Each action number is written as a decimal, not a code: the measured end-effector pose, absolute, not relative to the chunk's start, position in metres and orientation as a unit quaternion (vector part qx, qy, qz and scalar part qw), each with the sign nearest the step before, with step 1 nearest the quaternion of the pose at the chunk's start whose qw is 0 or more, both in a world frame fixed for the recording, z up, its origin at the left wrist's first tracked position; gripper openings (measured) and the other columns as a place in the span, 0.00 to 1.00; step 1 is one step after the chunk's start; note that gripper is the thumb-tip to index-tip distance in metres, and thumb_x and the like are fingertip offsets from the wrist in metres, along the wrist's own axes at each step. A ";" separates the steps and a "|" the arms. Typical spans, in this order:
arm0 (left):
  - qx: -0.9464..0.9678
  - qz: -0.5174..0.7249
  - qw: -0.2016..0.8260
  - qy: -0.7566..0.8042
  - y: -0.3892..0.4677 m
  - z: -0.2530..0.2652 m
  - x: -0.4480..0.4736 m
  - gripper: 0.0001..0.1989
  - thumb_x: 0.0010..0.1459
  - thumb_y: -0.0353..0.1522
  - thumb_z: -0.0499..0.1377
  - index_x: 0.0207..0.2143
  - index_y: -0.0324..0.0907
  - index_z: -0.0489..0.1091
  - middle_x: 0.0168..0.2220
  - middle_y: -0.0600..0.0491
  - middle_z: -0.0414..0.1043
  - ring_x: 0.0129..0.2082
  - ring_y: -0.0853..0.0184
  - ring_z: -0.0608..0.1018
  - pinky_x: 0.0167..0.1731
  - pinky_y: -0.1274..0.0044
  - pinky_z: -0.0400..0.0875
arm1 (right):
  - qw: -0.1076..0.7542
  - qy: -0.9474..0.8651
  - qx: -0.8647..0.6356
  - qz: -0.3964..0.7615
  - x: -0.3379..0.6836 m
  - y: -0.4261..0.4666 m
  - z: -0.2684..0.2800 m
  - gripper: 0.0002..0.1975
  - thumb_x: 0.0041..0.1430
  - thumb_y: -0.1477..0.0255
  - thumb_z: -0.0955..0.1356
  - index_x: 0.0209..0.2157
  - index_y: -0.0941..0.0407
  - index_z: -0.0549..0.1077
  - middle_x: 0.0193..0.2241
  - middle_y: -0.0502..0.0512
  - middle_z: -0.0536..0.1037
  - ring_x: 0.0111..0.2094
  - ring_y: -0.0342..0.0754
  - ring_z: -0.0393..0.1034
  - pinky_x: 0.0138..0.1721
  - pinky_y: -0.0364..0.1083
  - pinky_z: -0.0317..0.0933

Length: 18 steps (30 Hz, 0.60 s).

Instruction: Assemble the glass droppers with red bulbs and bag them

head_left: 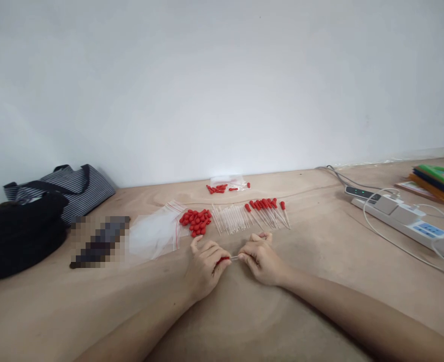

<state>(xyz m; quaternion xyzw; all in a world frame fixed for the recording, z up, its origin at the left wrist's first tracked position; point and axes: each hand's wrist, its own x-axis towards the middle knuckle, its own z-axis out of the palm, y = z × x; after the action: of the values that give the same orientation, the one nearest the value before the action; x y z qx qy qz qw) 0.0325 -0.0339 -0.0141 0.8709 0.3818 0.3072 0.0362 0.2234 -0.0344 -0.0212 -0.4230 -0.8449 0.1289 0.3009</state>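
Observation:
My left hand (208,262) pinches a red rubber dropper bulb (223,259) between thumb and fingers. Opposite it, my right hand (258,257) grips a thin clear dropper tube (234,258), whose end meets the bulb's mouth. How far the tube sits inside the bulb cannot be made out. Beyond my left hand lies a heap of loose red bulbs (196,221). Beside that heap is a row of bare clear tubes (231,219). Several droppers with red bulbs fitted (267,207) lie to the right of the row, beyond my right hand.
Clear zip bags (152,234) lie left of the heap. More red pieces (216,189) rest by a small bag near the wall. A power strip (414,221) with cables is at right, near stacked coloured items (438,181). Striped and black bags (82,188) stand left.

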 end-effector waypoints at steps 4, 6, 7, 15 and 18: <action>0.873 0.276 0.037 0.400 -0.031 -0.010 0.027 0.05 0.56 0.35 0.55 0.34 0.46 0.68 0.31 0.57 0.75 0.35 0.66 0.72 0.51 0.61 0.39 | 0.296 -0.837 -0.439 0.136 0.228 -0.033 -0.015 0.11 0.59 0.74 0.59 0.25 0.56 0.68 0.22 0.48 0.73 0.31 0.43 0.60 0.40 0.50 0.40; 0.873 0.272 0.030 0.403 -0.031 -0.008 0.026 0.05 0.56 0.35 0.55 0.34 0.46 0.68 0.31 0.56 0.75 0.35 0.65 0.72 0.51 0.61 0.39 | 0.296 -0.838 -0.438 0.135 0.229 -0.033 -0.013 0.11 0.59 0.73 0.59 0.25 0.56 0.68 0.22 0.48 0.73 0.31 0.43 0.60 0.40 0.50 0.41; 0.872 0.275 0.028 0.404 -0.032 -0.007 0.026 0.05 0.56 0.35 0.54 0.33 0.46 0.69 0.31 0.57 0.75 0.35 0.65 0.72 0.51 0.61 0.39 | 0.295 -0.840 -0.436 0.134 0.230 -0.034 -0.013 0.12 0.59 0.73 0.59 0.25 0.56 0.68 0.22 0.48 0.73 0.31 0.43 0.60 0.40 0.50 0.41; 0.860 0.312 0.032 0.402 -0.038 -0.004 0.034 0.07 0.56 0.31 0.52 0.27 0.44 0.68 0.26 0.58 0.74 0.32 0.67 0.72 0.51 0.63 0.42 | 0.307 -0.819 -0.452 0.173 0.223 -0.038 -0.017 0.14 0.59 0.74 0.59 0.21 0.57 0.66 0.19 0.47 0.70 0.30 0.43 0.58 0.39 0.49 0.42; 0.863 0.317 0.036 0.392 -0.037 -0.006 0.033 0.06 0.56 0.30 0.53 0.28 0.44 0.68 0.26 0.58 0.74 0.32 0.68 0.72 0.50 0.63 0.42 | 0.300 -0.810 -0.461 0.204 0.221 -0.038 -0.021 0.14 0.59 0.73 0.59 0.21 0.57 0.67 0.19 0.47 0.71 0.31 0.44 0.59 0.39 0.49 0.42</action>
<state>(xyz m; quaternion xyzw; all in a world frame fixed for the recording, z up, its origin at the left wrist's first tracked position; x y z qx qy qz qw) 0.0335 -0.0372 -0.0063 0.8629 0.3923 0.3165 0.0362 0.2213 -0.0382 -0.0209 -0.4612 -0.8100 0.2037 0.2996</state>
